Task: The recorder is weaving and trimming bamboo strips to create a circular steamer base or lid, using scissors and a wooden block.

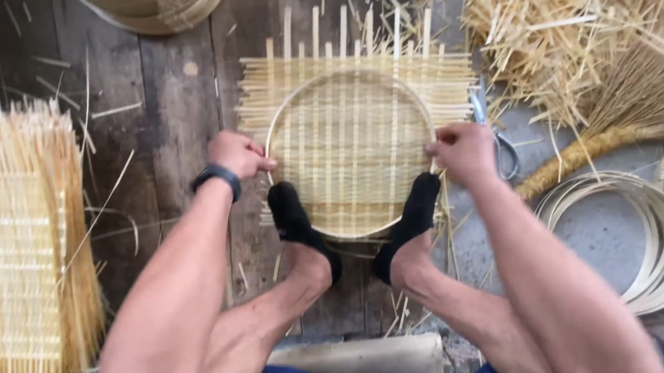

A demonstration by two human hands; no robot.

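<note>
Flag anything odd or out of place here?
Scissors lie half under the woven mat's right edge, close to the right hand. Loose straw litters the floor. Both hands and feet pin the hoop; nothing looks damaged.

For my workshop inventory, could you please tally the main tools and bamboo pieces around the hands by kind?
Woven mat with hoop, held by both hands: 1
Stack of woven mats: 1
Scissors: 1
Broom: 1
Bundle of spare hoops: 1
Total: 5

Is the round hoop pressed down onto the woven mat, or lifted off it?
Pressed down: the hoop lies flat on the woven mat, both hands and both socked feet on its rim.
</note>
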